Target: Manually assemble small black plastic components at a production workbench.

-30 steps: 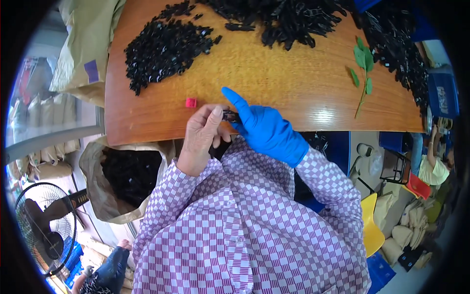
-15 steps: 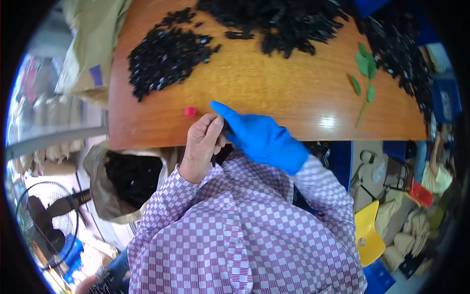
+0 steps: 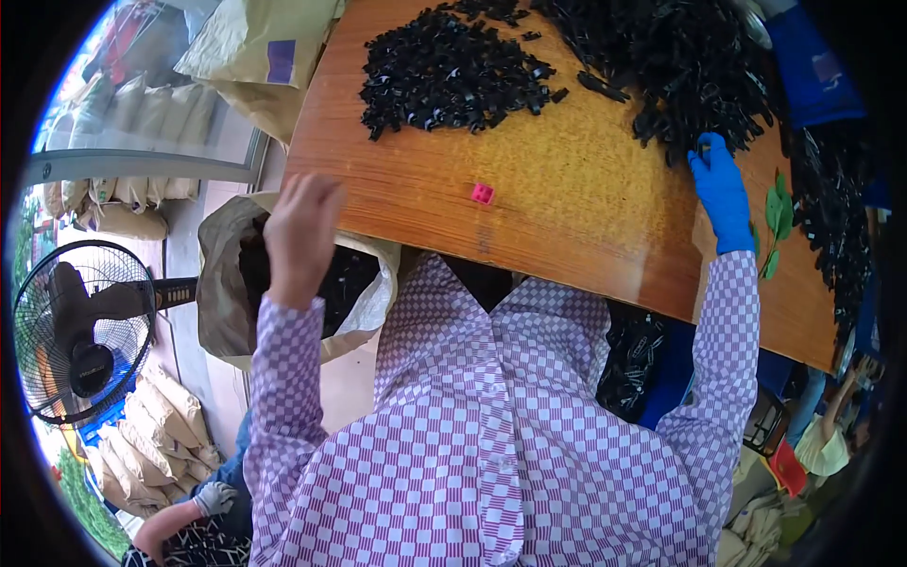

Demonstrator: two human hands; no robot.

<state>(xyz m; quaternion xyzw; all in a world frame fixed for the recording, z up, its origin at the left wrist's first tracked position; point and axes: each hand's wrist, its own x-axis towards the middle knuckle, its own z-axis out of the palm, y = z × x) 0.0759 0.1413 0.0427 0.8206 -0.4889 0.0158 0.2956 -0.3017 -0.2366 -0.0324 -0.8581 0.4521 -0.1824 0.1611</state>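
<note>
My bare left hand [image 3: 302, 231] is raised over the near edge of a sack [image 3: 378, 307] at the table's left. Its fingers look curled but are smeared by motion, so I cannot make out whether it holds anything. The sack contains black pieces [image 3: 350, 288]. On the right, my right hand [image 3: 724, 198], in a blue glove, reaches to the front of a large heap of long black plastic strips [image 3: 661, 71]. Its thumb and fingertips pinch at a strip on the heap's edge. A small pink block [image 3: 483, 194] lies between my hands.
Short black pieces [image 3: 444, 76] form a pile on the wooden table [image 3: 567, 208]. A green leafy sprig [image 3: 778, 213] and more black parts [image 3: 831, 217] lie at right. A fan [image 3: 85, 331] stands left; a person's gloved hand [image 3: 216, 498] shows below it.
My hands have parted from where they met before my body. The left moved left over the sack, the right moved to the strip heap. The view has turned.
</note>
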